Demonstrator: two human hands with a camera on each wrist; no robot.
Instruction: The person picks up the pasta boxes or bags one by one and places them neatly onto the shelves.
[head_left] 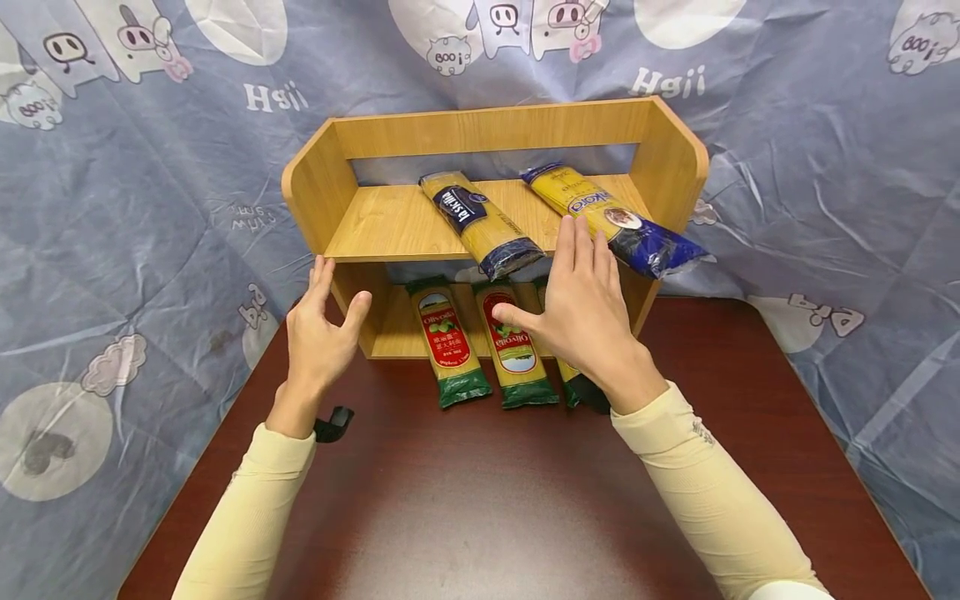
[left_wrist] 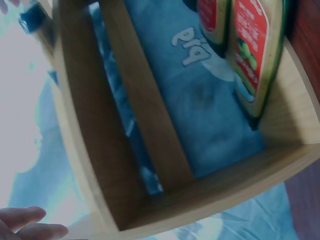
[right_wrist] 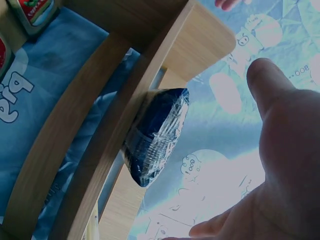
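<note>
My left hand (head_left: 322,342) is held up at the left end of a wooden two-level shelf (head_left: 397,221), fingers straight and thumb apart, holding nothing. Its fingers (left_wrist: 37,231) also show in the left wrist view. My right hand (head_left: 588,321) is raised before the shelf with fingers extended. Beyond its fingertips a yellow-and-blue pasta packet (head_left: 592,204) lies slanted on the upper level, its blue end past the front edge. Left of that, a pasta packet with a dark blue label (head_left: 480,221) also overhangs. In the right wrist view, a blue packet end (right_wrist: 155,135) is apart from my hand (right_wrist: 295,145).
On the lower level lean green-ended pasta packets with red labels, one at left (head_left: 448,342) and one in the middle (head_left: 516,342); another (head_left: 573,379) is partly behind my right hand. The shelf stands on a dark red-brown table (head_left: 465,500). A patterned blue cloth (head_left: 187,208) hangs behind.
</note>
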